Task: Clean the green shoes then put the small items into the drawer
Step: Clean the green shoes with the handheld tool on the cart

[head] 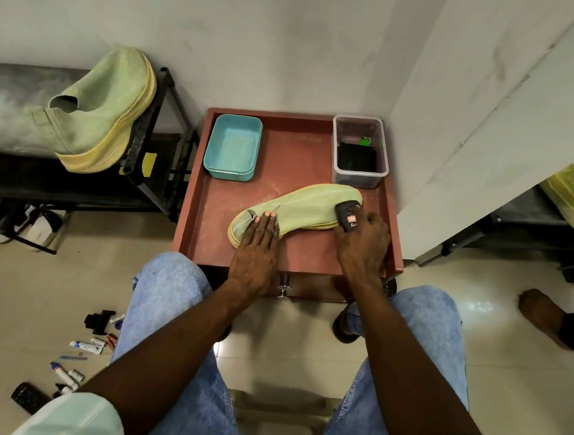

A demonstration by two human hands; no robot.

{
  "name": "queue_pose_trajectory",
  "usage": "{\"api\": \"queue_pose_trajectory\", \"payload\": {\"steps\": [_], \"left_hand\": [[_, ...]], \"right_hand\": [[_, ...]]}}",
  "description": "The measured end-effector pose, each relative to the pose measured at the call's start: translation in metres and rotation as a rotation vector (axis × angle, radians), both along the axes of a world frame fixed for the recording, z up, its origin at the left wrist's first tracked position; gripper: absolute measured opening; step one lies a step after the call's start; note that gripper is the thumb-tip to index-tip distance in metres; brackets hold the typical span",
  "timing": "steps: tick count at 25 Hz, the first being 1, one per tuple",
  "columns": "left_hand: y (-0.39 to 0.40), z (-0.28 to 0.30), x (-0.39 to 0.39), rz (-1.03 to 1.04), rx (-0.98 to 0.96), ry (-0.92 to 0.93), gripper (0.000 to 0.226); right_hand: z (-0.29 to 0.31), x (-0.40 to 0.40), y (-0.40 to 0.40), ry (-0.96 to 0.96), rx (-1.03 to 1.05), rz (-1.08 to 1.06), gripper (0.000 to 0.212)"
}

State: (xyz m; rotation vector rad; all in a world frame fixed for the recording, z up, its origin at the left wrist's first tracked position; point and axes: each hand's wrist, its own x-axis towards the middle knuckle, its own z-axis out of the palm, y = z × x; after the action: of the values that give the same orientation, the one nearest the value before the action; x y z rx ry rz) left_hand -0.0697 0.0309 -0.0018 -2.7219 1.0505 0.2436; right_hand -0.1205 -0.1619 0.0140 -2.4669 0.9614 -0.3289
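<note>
My left hand presses flat on the green shoe. My right hand grips the black brush against its toe.

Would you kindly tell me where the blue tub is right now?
The blue tub sits at the table's back left corner, left of the clear box and behind the shoe.

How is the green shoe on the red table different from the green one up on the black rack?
The shoe on the table lies flat on its side, with the left hand pressing its heel end and the right hand holding a black brush against its toe. The shoe on the rack stands tipped up, sole outward, with nothing touching it. Both are pale green knit with yellowish soles.
</note>
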Motion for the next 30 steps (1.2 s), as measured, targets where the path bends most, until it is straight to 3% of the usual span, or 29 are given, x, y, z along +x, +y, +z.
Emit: {"api": "queue_pose_trajectory", "payload": {"steps": [5, 8, 11, 12, 15, 17, 21, 26, 30], "left_hand": [[0.0, 0.015, -0.001, 0.071, -0.304, -0.033, 0.068], [-0.01, 0.018, -0.005, 0.054, -0.391, -0.046, 0.066], [-0.02, 0.01, -0.007, -0.019, -0.283, -0.004, 0.07], [-0.02, 0.007, -0.005, -0.023, -0.232, 0.024, 0.072], [-0.017, 0.001, 0.001, -0.011, -0.15, 0.059, 0.071], [-0.016, -0.001, 0.004, -0.015, -0.156, 0.061, 0.071], [-0.017, -0.002, 0.002, 0.003, -0.176, 0.082, 0.077], [-0.018, 0.001, 0.0, 0.032, -0.239, 0.121, 0.076], [-0.02, -0.002, 0.001, 0.051, -0.257, 0.128, 0.072]], "right_hand": [[0.013, 0.003, 0.006, -0.169, 0.068, -0.015, 0.055], [0.016, 0.007, 0.013, -0.196, 0.127, -0.01, 0.056], [0.008, 0.007, 0.03, -0.076, 0.055, 0.262, 0.056], [0.005, 0.005, 0.024, -0.018, 0.009, 0.263, 0.056], [0.007, -0.004, -0.009, -0.009, -0.003, -0.058, 0.052], [0.011, -0.004, -0.006, -0.07, 0.041, -0.117, 0.053], [0.001, -0.005, 0.027, 0.051, -0.037, 0.308, 0.059], [0.0, -0.011, -0.004, -0.043, 0.104, -0.148, 0.06], [-0.002, -0.012, 0.021, 0.021, -0.026, 0.226, 0.06]]}}
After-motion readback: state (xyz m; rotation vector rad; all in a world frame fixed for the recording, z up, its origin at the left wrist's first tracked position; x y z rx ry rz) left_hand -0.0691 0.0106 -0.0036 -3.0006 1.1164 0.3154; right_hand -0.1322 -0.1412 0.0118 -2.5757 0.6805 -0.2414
